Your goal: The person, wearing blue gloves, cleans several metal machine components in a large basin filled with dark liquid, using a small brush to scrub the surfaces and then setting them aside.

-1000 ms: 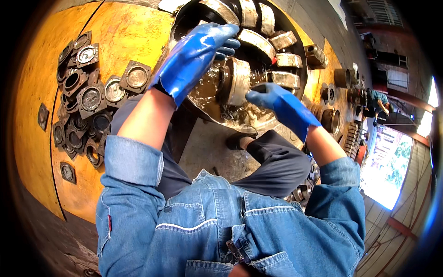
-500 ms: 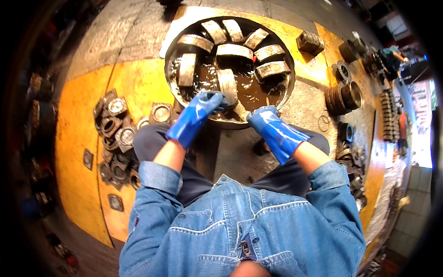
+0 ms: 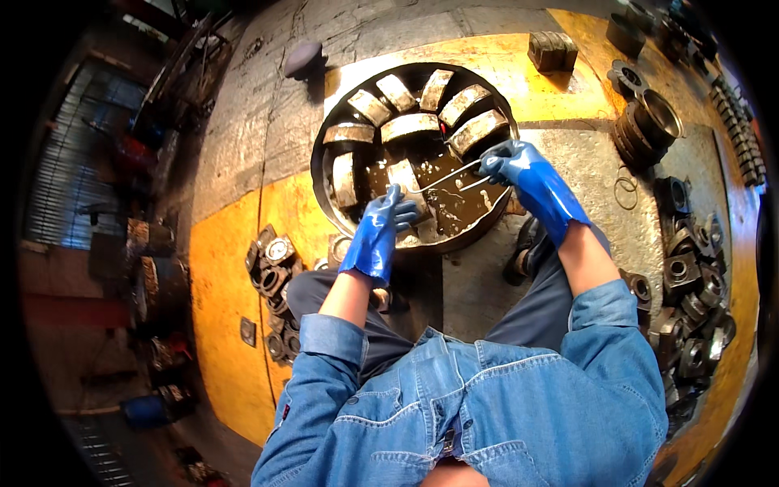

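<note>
Before me stands a round dark tub (image 3: pixel 320 191) of murky brown liquid. Several thick, curved metal blocks (image 3: pixel 410 126) sit in it, most around its far and left sides. My right hand (image 3: pixel 515 166), in a blue rubber glove, is closed around a thin bent metal rod (image 3: pixel 446 177). Two slim lengths of the rod stick out leftward over the liquid. My left hand (image 3: pixel 389 215), gloved the same, is at the tub's near left rim with its fingers apart. It is beside a curved block (image 3: pixel 403 177) near the middle; whether it touches that block I cannot tell.
Square metal parts with round holes (image 3: pixel 272 280) lie piled on the yellow floor sheet (image 3: pixel 223 300) at left. More such parts (image 3: pixel 690 276) are heaped at right. Stacked rings (image 3: pixel 645 130) stand farther right, and a ribbed metal part (image 3: pixel 553 51) sits beyond the tub.
The view has turned, shifting the tub right and down. My right hand has lifted over the tub's right rim, and the bent rod now shows in it. My left hand's fingers have spread.
</note>
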Tool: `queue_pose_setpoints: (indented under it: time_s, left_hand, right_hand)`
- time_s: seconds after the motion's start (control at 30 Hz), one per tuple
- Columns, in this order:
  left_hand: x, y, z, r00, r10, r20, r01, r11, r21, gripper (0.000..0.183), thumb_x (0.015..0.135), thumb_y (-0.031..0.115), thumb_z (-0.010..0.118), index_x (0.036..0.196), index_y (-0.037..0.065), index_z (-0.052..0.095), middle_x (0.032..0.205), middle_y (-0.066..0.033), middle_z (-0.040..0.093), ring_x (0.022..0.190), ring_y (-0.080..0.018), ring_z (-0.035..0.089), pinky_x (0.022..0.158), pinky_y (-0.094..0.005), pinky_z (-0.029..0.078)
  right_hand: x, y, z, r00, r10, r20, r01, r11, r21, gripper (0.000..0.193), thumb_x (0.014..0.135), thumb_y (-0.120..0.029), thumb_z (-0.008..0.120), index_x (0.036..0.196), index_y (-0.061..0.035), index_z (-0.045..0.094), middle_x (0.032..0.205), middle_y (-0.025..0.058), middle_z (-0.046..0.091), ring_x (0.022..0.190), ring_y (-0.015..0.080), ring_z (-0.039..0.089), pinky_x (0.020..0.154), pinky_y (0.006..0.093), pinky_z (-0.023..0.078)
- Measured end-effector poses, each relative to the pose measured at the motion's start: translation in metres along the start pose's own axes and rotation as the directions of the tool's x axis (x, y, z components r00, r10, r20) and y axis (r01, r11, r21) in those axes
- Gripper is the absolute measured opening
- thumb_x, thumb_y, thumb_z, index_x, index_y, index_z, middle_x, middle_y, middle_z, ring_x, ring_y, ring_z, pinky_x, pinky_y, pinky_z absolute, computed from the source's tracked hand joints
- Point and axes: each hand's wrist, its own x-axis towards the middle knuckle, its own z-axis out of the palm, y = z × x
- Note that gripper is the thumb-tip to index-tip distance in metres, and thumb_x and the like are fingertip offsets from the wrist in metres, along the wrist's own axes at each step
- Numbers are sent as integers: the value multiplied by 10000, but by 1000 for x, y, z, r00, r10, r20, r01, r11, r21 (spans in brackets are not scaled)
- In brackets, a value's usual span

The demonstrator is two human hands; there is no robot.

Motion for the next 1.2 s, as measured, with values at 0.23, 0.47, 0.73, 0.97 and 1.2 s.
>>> queue_pose_setpoints:
  time_s: [0.23, 0.47, 0.73, 0.97, 1.2]
  left_hand:
    - [21, 38, 9, 999, -42, 24, 46, 972, -230, 468, 1138, 398, 551, 1386, 12, 646, 1276, -138, 753, 1029, -279, 753, 785, -341, 561]
    - [34, 65, -11, 961, -110, -253, 102, 994, -46, 292, 1096, 250, 581, 1232, 18, 693, 1016, -124, 798, 781, -205, 754, 596, -285, 521]
    - [26, 82, 26, 991, -10, -136, 10, 1000, 1, 309, 1075, 348, 699, 1181, 60, 661, 1059, -117, 770, 774, -191, 709, 653, -292, 526]
    - [1, 57, 82, 931, 117, -346, 161, 721, 674, 970, 879, 520, 861, 1507, -111, 475, 1350, -271, 683, 1204, -372, 681, 1014, -453, 554]
    - [26, 16, 71, 860, 284, 424, -310, -368, 877, 93, 780, 138, 757, 840, 68, 762, 843, -220, 757, 917, -414, 760, 866, -468, 563]
  right_hand:
    - [28, 25, 13, 975, 206, 88, -212, 974, 75, 237, 981, -176, 767, 1105, 24, 744, 895, 92, 765, 773, 147, 725, 712, 288, 577]
    - [31, 25, 44, 932, -256, 257, 359, 547, -756, 693, 882, -420, 822, 1494, -157, 631, 1449, 123, 703, 1330, 329, 667, 1092, 423, 551]
    - [44, 48, 64, 941, -324, 96, 293, 642, -708, 185, 1022, -256, 632, 1107, -187, 781, 966, 76, 816, 933, 287, 813, 750, 429, 662]
    - [69, 38, 48, 937, 288, -196, -313, 451, -836, 268, 1021, -334, 668, 1119, -139, 823, 1092, 146, 806, 1011, 383, 777, 849, 446, 638]
    - [73, 58, 51, 922, 386, -37, -217, 433, -875, 267, 961, -193, 707, 1178, -96, 829, 1189, 163, 804, 1086, 399, 784, 880, 472, 648]
